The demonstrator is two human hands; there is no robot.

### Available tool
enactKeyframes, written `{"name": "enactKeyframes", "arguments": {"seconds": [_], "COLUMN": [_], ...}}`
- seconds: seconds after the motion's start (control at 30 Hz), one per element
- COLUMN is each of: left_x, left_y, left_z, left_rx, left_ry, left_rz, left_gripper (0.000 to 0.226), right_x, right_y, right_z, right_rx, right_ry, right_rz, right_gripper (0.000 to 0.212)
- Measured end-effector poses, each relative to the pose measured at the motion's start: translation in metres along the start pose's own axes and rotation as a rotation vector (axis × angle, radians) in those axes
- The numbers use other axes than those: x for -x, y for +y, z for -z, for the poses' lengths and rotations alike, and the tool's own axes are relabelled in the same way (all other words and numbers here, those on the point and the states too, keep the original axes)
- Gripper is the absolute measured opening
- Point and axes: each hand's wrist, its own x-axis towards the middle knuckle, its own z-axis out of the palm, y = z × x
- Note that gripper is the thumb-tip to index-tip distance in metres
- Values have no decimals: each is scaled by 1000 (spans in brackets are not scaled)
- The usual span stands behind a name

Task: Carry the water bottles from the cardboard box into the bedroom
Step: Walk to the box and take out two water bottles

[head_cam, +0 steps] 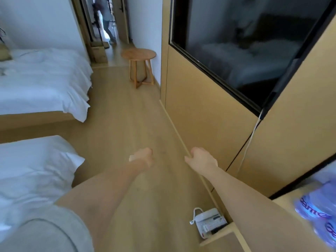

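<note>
Right now I see both hands out ahead of me with nothing in them, so the risks lie in the walk back for more bottles.

On the left, the two beds (43,80) crowd the floor (127,115), and the white bedding hangs over the near corner of the far bed; I could catch it with a leg if I drift left. Ahead, the round wooden stool (138,55) stands just beside the wall, narrowing the way to the doorway. A person (106,17) stands in the corridor beyond, and cardboard boxes (98,51) sit by the door frame; I could bump either if I hurry. Low on the right, a telephone (209,221) lies on a ledge near my right forearm, easy to knock off with a swing of the arm.

My left hand (142,158) is stretched forward over the floor, its fingers curled under and gripping nothing that I can see. My right hand (201,158) reaches forward too, near the base of the wooden wall panel, fingers loosely bent and apart, holding nothing.

The water bottles (316,211) with purple labels lie blurred at the far right edge on the desk (283,199), below the dark television (245,48). I judge they are already delivered, though they lie close to the edge.
</note>
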Motion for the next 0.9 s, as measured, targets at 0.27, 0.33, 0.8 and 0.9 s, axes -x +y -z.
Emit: {"name": "enactKeyframes", "arguments": {"seconds": [0.27, 0.33, 0.8, 0.9], "left_x": [-106, -141, -419, -476], "left_y": [-39, -43, -62, -80], "left_z": [35, 38, 175, 201], "left_rx": [57, 65, 29, 23], "left_ry": [-13, -37, -6, 24], "left_rz": [74, 96, 256, 274], "left_gripper": [40, 41, 36, 33], "right_x": [-131, -172, -503, -562], "right_y": [-78, -92, -208, -234], "right_z": [-15, -20, 51, 64], "right_rx": [-1, 25, 28, 23], "right_ry": [-101, -137, -186, -188], "right_rz": [6, 22, 207, 231], "right_gripper": [49, 48, 49, 50]}}
